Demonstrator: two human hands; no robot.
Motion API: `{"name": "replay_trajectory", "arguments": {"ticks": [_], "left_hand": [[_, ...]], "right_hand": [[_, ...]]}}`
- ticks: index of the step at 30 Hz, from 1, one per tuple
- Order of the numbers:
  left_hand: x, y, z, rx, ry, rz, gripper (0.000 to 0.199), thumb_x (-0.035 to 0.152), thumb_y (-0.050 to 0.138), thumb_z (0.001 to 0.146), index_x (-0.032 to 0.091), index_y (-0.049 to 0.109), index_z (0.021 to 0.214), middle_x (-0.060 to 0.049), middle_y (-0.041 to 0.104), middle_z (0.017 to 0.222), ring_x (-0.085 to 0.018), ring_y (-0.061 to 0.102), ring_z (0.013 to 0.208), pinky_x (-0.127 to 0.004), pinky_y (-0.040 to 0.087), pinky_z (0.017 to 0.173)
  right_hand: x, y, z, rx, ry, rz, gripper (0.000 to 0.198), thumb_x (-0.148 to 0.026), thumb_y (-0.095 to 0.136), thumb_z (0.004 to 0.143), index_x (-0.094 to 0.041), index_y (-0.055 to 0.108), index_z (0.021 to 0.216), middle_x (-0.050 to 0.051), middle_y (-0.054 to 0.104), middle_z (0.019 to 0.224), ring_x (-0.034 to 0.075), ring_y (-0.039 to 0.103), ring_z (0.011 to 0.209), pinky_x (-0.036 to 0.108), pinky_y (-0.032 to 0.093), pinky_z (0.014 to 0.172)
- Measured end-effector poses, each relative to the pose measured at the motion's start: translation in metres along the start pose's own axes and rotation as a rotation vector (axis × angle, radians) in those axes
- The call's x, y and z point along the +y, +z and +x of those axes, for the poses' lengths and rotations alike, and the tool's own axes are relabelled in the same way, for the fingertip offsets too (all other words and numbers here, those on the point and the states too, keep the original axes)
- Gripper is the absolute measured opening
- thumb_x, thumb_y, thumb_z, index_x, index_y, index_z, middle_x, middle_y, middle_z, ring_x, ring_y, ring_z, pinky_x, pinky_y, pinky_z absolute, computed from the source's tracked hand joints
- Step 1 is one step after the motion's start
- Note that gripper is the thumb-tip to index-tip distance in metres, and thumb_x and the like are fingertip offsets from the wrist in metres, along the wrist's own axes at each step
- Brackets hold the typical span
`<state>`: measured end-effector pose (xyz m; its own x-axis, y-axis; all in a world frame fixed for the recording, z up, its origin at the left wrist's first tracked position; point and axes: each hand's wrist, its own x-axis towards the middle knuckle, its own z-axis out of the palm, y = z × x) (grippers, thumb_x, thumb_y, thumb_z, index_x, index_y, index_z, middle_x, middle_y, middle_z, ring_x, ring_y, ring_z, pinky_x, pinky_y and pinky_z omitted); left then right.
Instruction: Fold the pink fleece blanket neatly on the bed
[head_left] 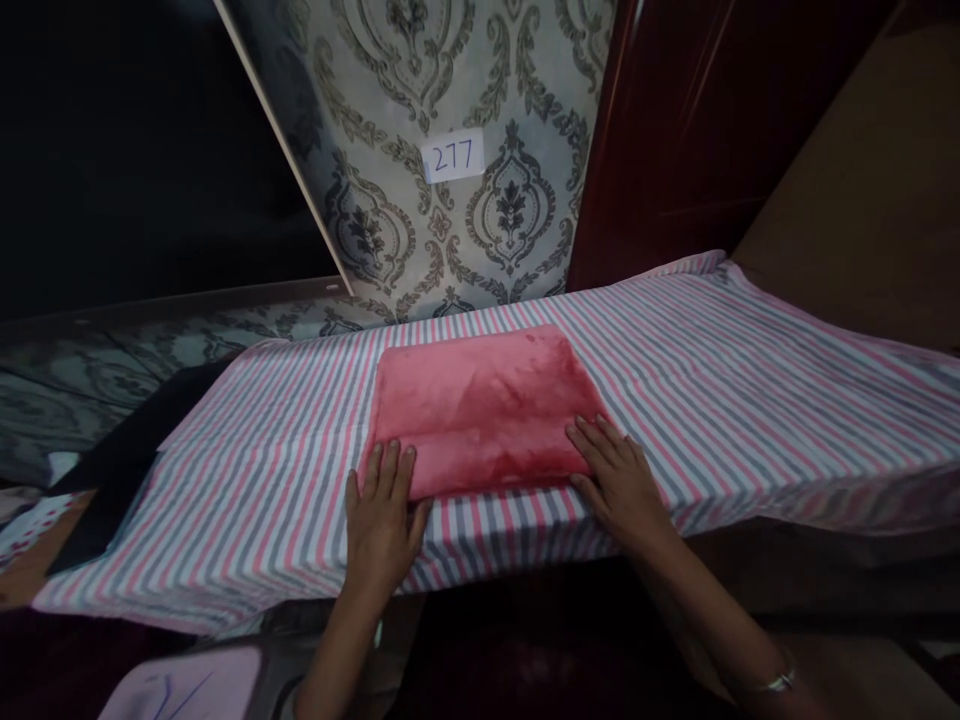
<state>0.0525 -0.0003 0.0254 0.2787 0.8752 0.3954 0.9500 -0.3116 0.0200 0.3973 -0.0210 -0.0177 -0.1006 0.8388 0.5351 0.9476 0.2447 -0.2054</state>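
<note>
A pink-red plush cushion or folded cloth [480,395], roughly rectangular, lies flat in front of me; I cannot tell which of the two it is. My left hand [382,520] rests on its near left corner, fingers stretched out and palm down. On the near right corner lies my right hand [619,480], also flat with its fingers spread. Neither hand grips anything. Beneath the plush piece is a striped cloth [285,470] in pink, grey and white, spread over a table.
Behind the table, patterned wallpaper [517,200] carries a paper label [453,155] reading 277. A dark screen [135,150] stands at the back left. A glossy dark red panel [675,130] rises at the back right. A pale seat-like surface [187,685] shows at the lower left.
</note>
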Motion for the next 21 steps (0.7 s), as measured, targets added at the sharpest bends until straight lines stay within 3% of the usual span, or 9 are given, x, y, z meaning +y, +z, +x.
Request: {"name": "replay_trajectory", "arguments": {"ticks": [4, 8, 13, 16, 21], "left_hand": [[-0.007, -0.013, 0.009, -0.013, 0.02, -0.092, 0.058, 0.042, 0.055, 0.09, 0.021, 0.051, 0.144, -0.015, 0.049, 0.151, -0.035, 0.04, 0.143, -0.065, 0.023, 0.116], [-0.002, -0.024, 0.046, 0.022, 0.033, -0.206, 0.046, 0.037, 0.039, 0.098, 0.02, 0.055, 0.138, -0.012, 0.059, 0.143, -0.028, 0.05, 0.137, -0.059, 0.026, 0.119], [0.034, -0.017, 0.131, -0.123, 0.08, -0.204, 0.049, 0.029, 0.04, 0.098, 0.015, 0.05, 0.143, -0.016, 0.049, 0.152, -0.026, 0.041, 0.144, -0.05, 0.031, 0.118], [0.054, -0.015, 0.183, -0.241, 0.066, -0.156, 0.052, 0.032, 0.038, 0.1, 0.014, 0.042, 0.149, -0.017, 0.042, 0.156, -0.027, 0.035, 0.147, -0.049, 0.028, 0.119], [0.061, 0.0, 0.225, -0.266, 0.006, -0.086, 0.055, 0.038, 0.037, 0.1, 0.013, 0.042, 0.149, -0.021, 0.042, 0.155, -0.032, 0.036, 0.145, -0.057, 0.026, 0.117]], "right_hand": [[0.002, -0.012, 0.013, 0.007, 0.012, 0.057, 0.045, -0.039, 0.038, 0.101, -0.027, 0.057, 0.14, 0.01, 0.06, 0.141, 0.03, 0.047, 0.137, 0.06, 0.031, 0.111], [-0.002, -0.031, 0.06, 0.067, 0.033, 0.111, 0.044, -0.035, 0.034, 0.101, -0.021, 0.065, 0.13, 0.011, 0.068, 0.129, 0.027, 0.061, 0.122, 0.055, 0.031, 0.114], [-0.028, -0.026, 0.151, -0.081, 0.083, 0.139, 0.05, -0.026, 0.035, 0.098, -0.008, 0.056, 0.14, 0.014, 0.057, 0.144, 0.024, 0.051, 0.134, 0.037, 0.036, 0.114], [-0.043, -0.014, 0.196, -0.208, 0.147, 0.087, 0.05, -0.022, 0.032, 0.099, -0.009, 0.053, 0.143, 0.013, 0.053, 0.148, 0.021, 0.048, 0.137, 0.032, 0.034, 0.114], [-0.051, 0.011, 0.223, -0.242, 0.196, 0.018, 0.046, -0.028, 0.034, 0.102, -0.01, 0.056, 0.139, 0.017, 0.054, 0.145, 0.028, 0.046, 0.137, 0.042, 0.033, 0.112]]}}
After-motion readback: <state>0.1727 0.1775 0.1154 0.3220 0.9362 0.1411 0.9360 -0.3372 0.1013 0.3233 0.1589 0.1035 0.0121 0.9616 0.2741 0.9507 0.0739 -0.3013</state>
